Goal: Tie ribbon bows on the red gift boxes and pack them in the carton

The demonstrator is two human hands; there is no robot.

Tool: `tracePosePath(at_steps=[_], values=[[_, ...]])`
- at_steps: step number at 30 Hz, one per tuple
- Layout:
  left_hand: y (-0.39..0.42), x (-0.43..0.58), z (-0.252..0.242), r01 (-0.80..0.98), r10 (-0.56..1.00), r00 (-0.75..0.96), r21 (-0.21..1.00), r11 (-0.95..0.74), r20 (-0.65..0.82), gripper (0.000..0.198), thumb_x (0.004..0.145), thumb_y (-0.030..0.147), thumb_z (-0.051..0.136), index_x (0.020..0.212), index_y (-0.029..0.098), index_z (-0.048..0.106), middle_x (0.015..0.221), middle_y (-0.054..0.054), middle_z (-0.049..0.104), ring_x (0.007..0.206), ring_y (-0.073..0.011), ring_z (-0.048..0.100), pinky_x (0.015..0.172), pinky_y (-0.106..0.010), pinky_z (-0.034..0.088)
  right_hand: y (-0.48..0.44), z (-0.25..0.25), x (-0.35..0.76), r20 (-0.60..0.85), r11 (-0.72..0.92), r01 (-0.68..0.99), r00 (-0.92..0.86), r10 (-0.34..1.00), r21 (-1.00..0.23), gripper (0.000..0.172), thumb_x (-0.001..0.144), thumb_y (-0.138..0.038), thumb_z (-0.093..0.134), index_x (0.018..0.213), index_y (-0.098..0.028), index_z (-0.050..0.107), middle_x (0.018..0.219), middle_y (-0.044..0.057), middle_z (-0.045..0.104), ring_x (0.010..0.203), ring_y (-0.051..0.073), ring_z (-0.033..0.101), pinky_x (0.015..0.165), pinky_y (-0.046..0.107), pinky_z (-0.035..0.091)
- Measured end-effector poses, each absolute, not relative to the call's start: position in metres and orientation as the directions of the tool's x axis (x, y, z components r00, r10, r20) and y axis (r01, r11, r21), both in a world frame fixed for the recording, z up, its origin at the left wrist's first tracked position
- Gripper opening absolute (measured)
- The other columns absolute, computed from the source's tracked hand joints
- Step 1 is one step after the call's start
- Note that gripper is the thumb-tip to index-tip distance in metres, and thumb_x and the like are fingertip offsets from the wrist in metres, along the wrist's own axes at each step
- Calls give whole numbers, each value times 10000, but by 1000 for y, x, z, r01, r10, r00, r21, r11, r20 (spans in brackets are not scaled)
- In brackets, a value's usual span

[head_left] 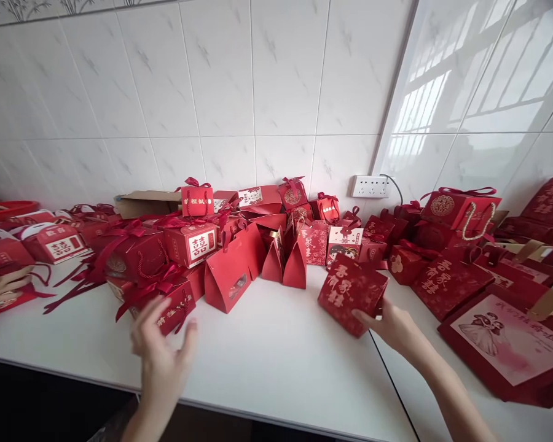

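Note:
My right hand (388,319) grips the lower right side of a red gift box (352,293) with gold characters, which is tilted over the white table. My left hand (163,344) is raised near the table's front edge, fingers apart and nothing in them. Just behind it lies a dark red gift box (177,305) with a ribbon bow and gold lettering; I cannot tell whether the fingers touch it. Between my hands, farther back, stand a red handled box (228,279) with a small window and two narrow peaked red boxes (295,264).
Red boxes and bags crowd the table (258,362) along the tiled wall. A large bag with a couple print (502,344) stands at right. Another person's hand (4,287) rests on a red item at far left. A power strip (371,186) is on the wall.

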State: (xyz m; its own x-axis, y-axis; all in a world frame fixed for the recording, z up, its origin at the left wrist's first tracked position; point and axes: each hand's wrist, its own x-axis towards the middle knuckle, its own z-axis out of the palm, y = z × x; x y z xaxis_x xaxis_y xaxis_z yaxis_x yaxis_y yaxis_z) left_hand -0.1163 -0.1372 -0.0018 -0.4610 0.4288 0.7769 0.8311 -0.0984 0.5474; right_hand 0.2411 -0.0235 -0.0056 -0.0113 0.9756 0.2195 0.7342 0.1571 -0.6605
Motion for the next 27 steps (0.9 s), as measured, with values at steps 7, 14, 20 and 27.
tracePosePath(at_steps=[7,14,20,27], values=[[-136,-159,5,595,435,-789,717,363,434,865,683,463,637,1371,97,263,1392,-256,349,1334,-440,267,1016,-687,230,22,-17,191,352,137,884,33,936,-447,414,831,-505,508,1011,-133,511,971,182,629,853,333,642,675,394,476],[-132,-183,-3,528,523,-800,758,383,293,956,686,510,622,1410,75,175,1413,-266,321,1348,-418,273,1068,-628,214,54,-16,166,294,188,908,-76,953,-374,284,872,-399,503,873,-121,557,881,200,631,804,340,637,666,403,460],[-140,-200,-10,416,553,-807,864,285,206,1031,602,463,733,1410,184,157,1452,-201,316,1318,-330,377,1082,-452,325,45,-31,177,292,196,876,-66,954,-440,317,820,-345,531,1027,-106,556,964,171,621,880,294,628,750,384,485],[-175,-136,-27,493,708,-647,864,104,284,998,603,496,713,1405,205,194,1426,-188,351,1259,-358,444,1034,-506,375,7,-21,183,478,389,613,-21,878,-687,454,822,-568,429,987,-168,564,975,114,583,712,198,601,672,357,505]])
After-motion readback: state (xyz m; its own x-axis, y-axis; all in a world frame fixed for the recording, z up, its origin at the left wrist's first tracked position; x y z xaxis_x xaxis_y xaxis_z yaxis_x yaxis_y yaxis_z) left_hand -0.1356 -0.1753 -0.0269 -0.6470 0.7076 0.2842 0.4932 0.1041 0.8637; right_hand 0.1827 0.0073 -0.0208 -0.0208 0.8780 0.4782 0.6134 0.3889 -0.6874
